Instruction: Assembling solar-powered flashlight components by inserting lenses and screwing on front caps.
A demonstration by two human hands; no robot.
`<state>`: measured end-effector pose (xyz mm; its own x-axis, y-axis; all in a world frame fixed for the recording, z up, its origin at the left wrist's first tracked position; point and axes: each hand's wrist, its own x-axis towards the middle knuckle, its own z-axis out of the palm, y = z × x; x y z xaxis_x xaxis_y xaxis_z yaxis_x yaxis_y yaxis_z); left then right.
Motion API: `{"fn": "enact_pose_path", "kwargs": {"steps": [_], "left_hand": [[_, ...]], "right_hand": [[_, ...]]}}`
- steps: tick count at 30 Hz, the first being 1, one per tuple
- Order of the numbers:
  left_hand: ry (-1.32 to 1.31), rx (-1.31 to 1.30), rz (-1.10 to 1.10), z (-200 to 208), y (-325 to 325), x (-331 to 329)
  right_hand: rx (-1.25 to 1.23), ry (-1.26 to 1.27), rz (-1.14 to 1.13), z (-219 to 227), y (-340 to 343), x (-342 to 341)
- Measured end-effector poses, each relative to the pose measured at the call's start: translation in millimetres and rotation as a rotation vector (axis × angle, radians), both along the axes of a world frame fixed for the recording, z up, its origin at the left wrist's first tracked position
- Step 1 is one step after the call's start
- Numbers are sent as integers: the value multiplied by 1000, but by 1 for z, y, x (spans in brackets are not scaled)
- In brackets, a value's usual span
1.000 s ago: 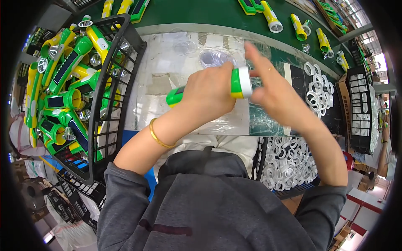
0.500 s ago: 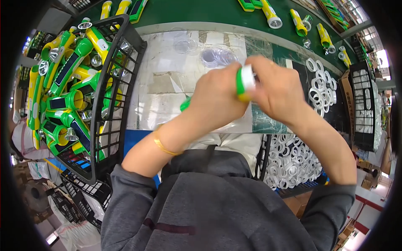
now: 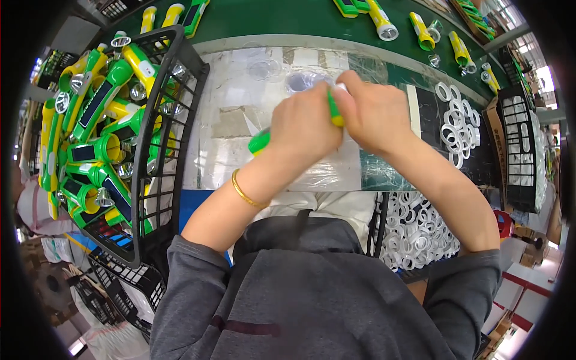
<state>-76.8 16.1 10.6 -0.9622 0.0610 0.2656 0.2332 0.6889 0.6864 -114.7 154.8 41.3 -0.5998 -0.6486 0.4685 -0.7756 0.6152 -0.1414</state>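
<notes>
Over the middle of the table, my left hand is wrapped round a green and yellow flashlight, whose green tail end sticks out below the palm. My right hand closes round the head end of the same flashlight, against the left hand's thumb side. A sliver of the white ring there shows between the fingers; the rest of the head is hidden. Clear round lenses lie stacked just behind my hands. To the right, loose white rings are spread on a black surface.
At left stands a black basket heaped with green and yellow flashlights. A bin of white rings sits below the table's front edge. More flashlights lie on the green conveyor along the back.
Both hands have shifted slightly left with the flashlight. The right hand has turned over its head end, covering most of the white ring, and more of the green tail shows.
</notes>
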Motion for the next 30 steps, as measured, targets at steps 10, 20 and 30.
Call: {"fn": "enact_pose_path", "kwargs": {"steps": [10,20,30], "left_hand": [[-825,1475,-787,5,-56,-13],[-399,1423,172,-15,-98,-246],[-237,-60,227,44,-109,-223]], "right_hand": [[-552,-1386,52,32,40,-42],[-714,-656,-456,-119,89,6],[-681,-588,-374,-135,94,-4]]}}
